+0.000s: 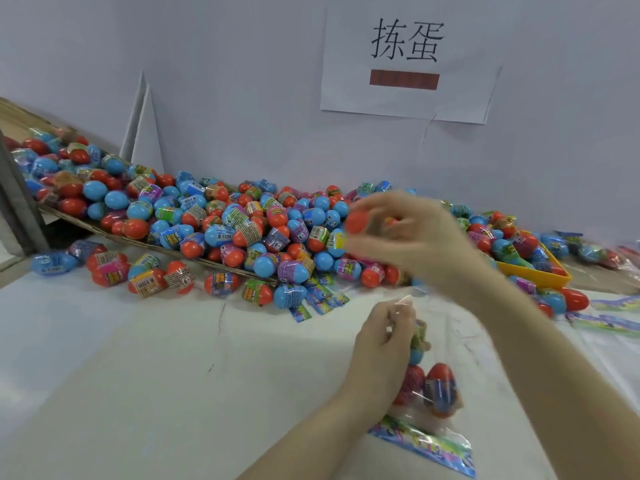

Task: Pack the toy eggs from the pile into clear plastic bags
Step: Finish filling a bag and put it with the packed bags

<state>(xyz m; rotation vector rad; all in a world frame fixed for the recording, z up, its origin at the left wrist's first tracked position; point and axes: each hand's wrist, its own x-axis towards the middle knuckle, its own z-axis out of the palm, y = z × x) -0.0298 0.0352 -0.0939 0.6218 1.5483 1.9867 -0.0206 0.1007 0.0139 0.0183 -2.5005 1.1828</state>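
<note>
A big pile of red and blue toy eggs [221,223] with printed wrap bands spreads along the wall on a cardboard sheet and the white table. My right hand [412,237] hovers over the pile's right part, blurred, its fingers curled round a red egg [356,221]. Below it my left hand [384,344] pinches the top edge of a clear plastic bag [446,348] and holds it up. Three eggs [440,389] sit inside that bag, partly hidden behind my left hand.
A yellow tray [540,271] with eggs stands at the right. Flat bags with colourful header cards lie at the right edge [609,317], by the pile's front [322,296] and under the held bag [426,445]. A paper sign [405,60] hangs on the wall.
</note>
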